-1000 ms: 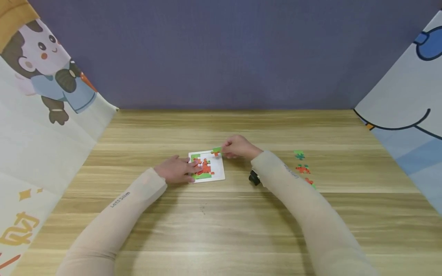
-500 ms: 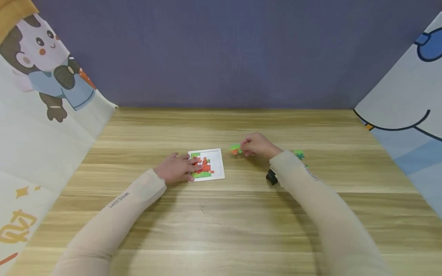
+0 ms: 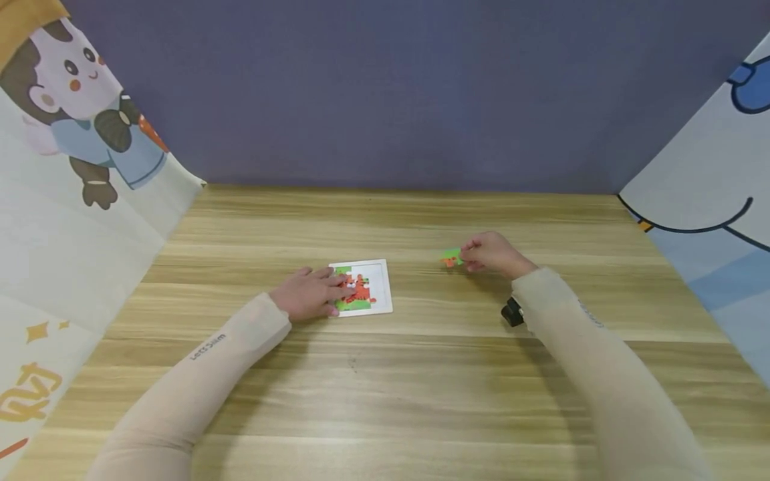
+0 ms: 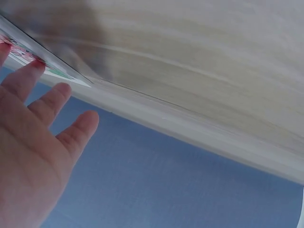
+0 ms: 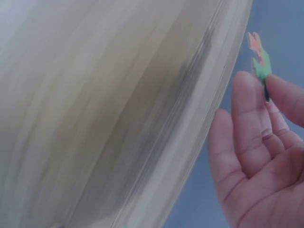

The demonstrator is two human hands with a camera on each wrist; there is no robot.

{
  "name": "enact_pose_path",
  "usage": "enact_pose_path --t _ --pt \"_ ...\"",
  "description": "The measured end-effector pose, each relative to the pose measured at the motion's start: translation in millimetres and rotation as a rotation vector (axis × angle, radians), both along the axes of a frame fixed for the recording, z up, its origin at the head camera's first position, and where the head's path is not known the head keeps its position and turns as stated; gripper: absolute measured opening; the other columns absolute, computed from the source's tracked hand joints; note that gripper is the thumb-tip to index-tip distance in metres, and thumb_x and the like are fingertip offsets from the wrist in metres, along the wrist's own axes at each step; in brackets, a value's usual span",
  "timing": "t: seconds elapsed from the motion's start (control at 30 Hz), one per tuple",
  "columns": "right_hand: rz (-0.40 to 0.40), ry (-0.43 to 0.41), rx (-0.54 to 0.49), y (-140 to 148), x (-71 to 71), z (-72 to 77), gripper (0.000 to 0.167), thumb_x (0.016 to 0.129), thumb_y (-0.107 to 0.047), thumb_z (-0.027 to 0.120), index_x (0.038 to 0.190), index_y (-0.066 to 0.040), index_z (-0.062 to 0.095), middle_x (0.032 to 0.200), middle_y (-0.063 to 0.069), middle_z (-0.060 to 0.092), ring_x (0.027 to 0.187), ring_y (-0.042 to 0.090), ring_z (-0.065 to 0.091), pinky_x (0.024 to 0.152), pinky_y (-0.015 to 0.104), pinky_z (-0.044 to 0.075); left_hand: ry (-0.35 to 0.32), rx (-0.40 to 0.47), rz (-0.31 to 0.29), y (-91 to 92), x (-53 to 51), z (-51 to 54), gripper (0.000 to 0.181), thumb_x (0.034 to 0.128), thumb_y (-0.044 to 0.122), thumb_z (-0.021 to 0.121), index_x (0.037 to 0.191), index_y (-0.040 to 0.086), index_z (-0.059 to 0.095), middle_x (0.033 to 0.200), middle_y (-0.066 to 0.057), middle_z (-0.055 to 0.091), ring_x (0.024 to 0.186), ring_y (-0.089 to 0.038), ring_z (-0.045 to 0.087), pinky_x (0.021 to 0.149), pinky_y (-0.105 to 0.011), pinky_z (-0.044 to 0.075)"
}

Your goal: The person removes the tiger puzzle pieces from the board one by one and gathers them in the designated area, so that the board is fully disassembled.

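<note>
In the head view my left hand (image 3: 307, 294) rests spread on the left side of a white puzzle tray (image 3: 382, 287). Its fingers partly cover the joined puzzle pieces (image 3: 361, 288), which show an orange striped animal on green; the tray's top and right show bare white. Off to the right, above the tabletop, my right hand (image 3: 494, 254) pinches a green and orange puzzle piece (image 3: 451, 256) between thumb and finger. The right wrist view shows this piece (image 5: 260, 61) nearly edge-on at the fingertips. Straight left fingers (image 4: 50, 102) appear beside the tray's edge in the left wrist view.
Wood-grain tabletop (image 3: 361, 401) spreads around both arms. A dark blue panel (image 3: 385, 93) stands along the back, with printed cartoon sheets (image 3: 78, 133) at the sides. A small black device (image 3: 512, 312) sits at the right wrist. The right arm hides part of the table.
My right hand has moved right, away from the tray, carrying the pinched puzzle piece. Loose pieces seen earlier at the right are now hidden behind that arm. The left hand stays put.
</note>
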State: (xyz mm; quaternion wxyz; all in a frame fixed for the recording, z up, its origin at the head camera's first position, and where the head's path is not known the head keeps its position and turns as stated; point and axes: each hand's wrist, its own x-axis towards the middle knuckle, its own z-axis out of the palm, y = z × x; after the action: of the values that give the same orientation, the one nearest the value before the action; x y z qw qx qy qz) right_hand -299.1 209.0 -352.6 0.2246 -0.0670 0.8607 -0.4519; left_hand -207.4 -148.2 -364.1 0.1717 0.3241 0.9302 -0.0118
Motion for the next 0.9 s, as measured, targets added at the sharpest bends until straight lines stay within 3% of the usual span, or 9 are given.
enact_pose_path --t 0.2,0.57,0.77,0.9 --pt "-0.026 0.004 0.031 17.5 -0.1 1.8 0.032 0.095 -0.006 0.056 0.118 0.015 0.054 0.095 0.013 0.065 0.071 0.01 0.064 0.072 0.026 0.055 -0.04 -0.016 0.016 0.0 0.8 4.1 0.058 0.0965 0.038 0.053 0.149 0.019 0.036 0.156 -0.008 0.026 0.142 -0.037 0.019 0.109 -0.061 0.02" --pt "-0.021 0.003 0.127 37.5 -3.0 1.4 0.039 0.098 -0.013 0.054 0.128 0.011 0.051 0.107 0.019 0.065 0.076 0.009 0.065 0.076 0.031 0.054 -0.09 0.003 0.06 -0.5 -7.5 -1.0 0.066 0.0969 0.038 0.053 0.153 0.018 0.026 0.158 -0.012 0.019 0.143 -0.037 0.014 0.109 -0.061 0.019" --pt "-0.033 0.0 0.099 50.2 -9.4 -1.0 0.04 0.099 -0.013 0.051 0.13 0.013 0.048 0.119 0.026 0.059 0.078 0.007 0.065 0.08 0.034 0.054 -0.13 0.021 0.14 -0.5 -15.1 -2.7 0.075 0.0936 0.042 0.058 0.154 0.018 0.02 0.159 -0.011 0.015 0.144 -0.034 0.012 0.111 -0.059 0.016" --pt "-0.043 -0.031 0.065 58.2 -14.8 -3.6 0.041 0.099 -0.01 0.051 0.131 0.015 0.046 0.116 0.022 0.061 0.077 0.007 0.065 0.081 0.033 0.054 -0.161 0.022 0.165 0.0 -19.6 -4.2 0.078 0.0924 0.044 0.058 0.155 0.018 0.018 0.159 -0.011 0.013 0.145 -0.032 0.01 0.112 -0.058 0.014"
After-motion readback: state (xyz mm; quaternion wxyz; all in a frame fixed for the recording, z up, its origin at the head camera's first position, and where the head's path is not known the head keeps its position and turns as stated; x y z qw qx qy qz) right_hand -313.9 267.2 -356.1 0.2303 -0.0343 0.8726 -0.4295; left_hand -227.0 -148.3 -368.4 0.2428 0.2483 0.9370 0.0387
